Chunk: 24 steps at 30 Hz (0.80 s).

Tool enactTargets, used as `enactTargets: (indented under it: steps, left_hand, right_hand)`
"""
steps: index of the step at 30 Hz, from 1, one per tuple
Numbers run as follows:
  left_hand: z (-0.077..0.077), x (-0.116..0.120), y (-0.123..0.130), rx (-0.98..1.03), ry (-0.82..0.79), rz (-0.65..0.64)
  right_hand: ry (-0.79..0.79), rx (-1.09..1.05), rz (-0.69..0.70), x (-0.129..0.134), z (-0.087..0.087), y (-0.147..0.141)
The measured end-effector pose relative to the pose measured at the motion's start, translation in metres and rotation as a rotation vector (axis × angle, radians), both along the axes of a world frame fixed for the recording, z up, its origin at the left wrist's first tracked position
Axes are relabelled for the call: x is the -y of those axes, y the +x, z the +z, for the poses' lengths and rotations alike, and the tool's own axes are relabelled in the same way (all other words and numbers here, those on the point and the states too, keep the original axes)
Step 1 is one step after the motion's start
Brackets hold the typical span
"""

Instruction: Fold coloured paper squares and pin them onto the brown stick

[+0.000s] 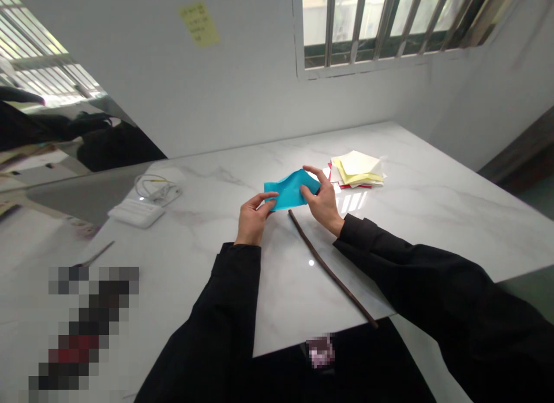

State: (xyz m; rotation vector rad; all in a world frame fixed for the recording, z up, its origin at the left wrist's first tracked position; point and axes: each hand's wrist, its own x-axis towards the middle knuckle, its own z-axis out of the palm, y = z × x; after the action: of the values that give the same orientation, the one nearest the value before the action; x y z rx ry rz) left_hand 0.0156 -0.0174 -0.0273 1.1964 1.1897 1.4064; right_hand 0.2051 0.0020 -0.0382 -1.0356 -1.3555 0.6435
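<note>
A piece of blue paper is held up above the white marbled table, slightly bent along its top edge. My left hand pinches its left end between thumb and fingers. At the right end, my right hand grips the same paper, with the thumb on the near face and a finger over the top edge. Below the paper, a thin brown stick lies diagonally on the table, its lower end reaching the front edge. Neither hand touches the stick.
Stacked white, yellow and red papers lie behind my right hand. To the left sit a white box-like device and a coiled cable. The table meets a wall bearing a yellow note and a barred window.
</note>
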Motion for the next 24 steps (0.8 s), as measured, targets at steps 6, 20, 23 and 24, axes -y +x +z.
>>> enactTargets:
  steps: [6, 20, 23, 24]
  left_hand:
    - [0.002, 0.005, -0.004, -0.268, 0.056, 0.079]
    - [0.006, 0.003, -0.017, -0.431, 0.03, 0.085]
    - [0.011, 0.006, -0.017, -0.473, 0.041, 0.057]
    - [0.012, 0.006, -0.017, -0.479, 0.049, 0.046]
  right_hand:
    - [-0.023, -0.053, 0.007, 0.001, -0.001, -0.002]
    - [0.004, 0.125, 0.109, -0.004, -0.006, -0.003]
    - [0.017, 0.213, 0.119, -0.008, -0.011, -0.001]
    - [0.021, 0.23, 0.133, -0.008, -0.011, 0.0]
